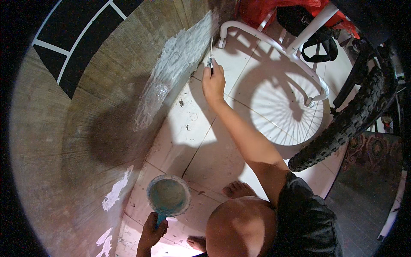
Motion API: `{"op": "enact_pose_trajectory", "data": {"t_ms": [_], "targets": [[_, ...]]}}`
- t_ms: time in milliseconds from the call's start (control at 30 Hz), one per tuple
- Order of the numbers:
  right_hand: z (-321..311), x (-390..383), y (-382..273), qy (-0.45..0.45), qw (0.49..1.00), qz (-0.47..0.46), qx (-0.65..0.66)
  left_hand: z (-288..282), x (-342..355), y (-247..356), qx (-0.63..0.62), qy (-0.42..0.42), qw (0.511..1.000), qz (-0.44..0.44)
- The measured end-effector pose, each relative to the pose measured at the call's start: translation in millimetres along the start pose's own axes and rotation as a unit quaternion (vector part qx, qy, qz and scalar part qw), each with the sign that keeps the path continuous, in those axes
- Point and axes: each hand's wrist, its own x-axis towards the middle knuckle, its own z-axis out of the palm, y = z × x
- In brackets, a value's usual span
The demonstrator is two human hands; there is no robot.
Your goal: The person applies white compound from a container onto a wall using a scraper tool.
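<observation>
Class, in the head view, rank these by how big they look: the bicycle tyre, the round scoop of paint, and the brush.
1. Bicycle tyre, largest, though only part shows.
2. Round scoop held by the left hand; it sits nearer the camera, which may flatter it.
3. Brush in the right hand, smallest and farthest away.

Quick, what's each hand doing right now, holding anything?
Left hand: closed around the handle of a blue scoop-like container.
Right hand: closed on a thin tool held at the wet patch on the wall.
</observation>
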Motion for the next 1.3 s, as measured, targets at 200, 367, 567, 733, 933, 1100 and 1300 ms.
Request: {"op": "enact_pose_trajectory", "data": {"t_ms": [200, 367, 567, 733, 933, 1100, 1300], "targets": [[9.0, -62.7, -31.7, -0.072, 0.996, 0.007, 0.043, 1.0, 1.1, -9.4, -0.005, 0.002, 1.000, -0.008], [-9.4, -79.9, -31.4, -0.084, 0.994, 0.018, 0.064, -2.0, 6.5, -10.9, 0.017, -0.006, 1.000, 0.007], [5.6, -4.5, 0.0, 0.016, 1.000, 0.020, -0.001, -2.4, 5.1, -5.2, -0.001, -0.004, 1.000, 0.004], [17.0, 10.3, 9.6, -0.002, 1.000, 0.014, 0.018, -2.8, 7.6, -3.0, 0.017, -0.009, 1.000, 0.008], [-0.6, -63.5, -22.6, -0.073, 0.994, 0.060, 0.059, -0.6, 6.7, -2.8, 0.014, 0.000, 1.000, -0.013], [4.3, -16.4, 0.1, 0.002, 0.999, 0.029, 0.026, -1.9, 6.9, -5.1, -0.003, -0.003, 1.000, -0.011], [14.9, 23.5, 2.6, 0.052, 0.998, 0.009, 0.028, -3.5, 6.3, -4.4, 0.019, -0.001, 1.000, -0.005]]}}
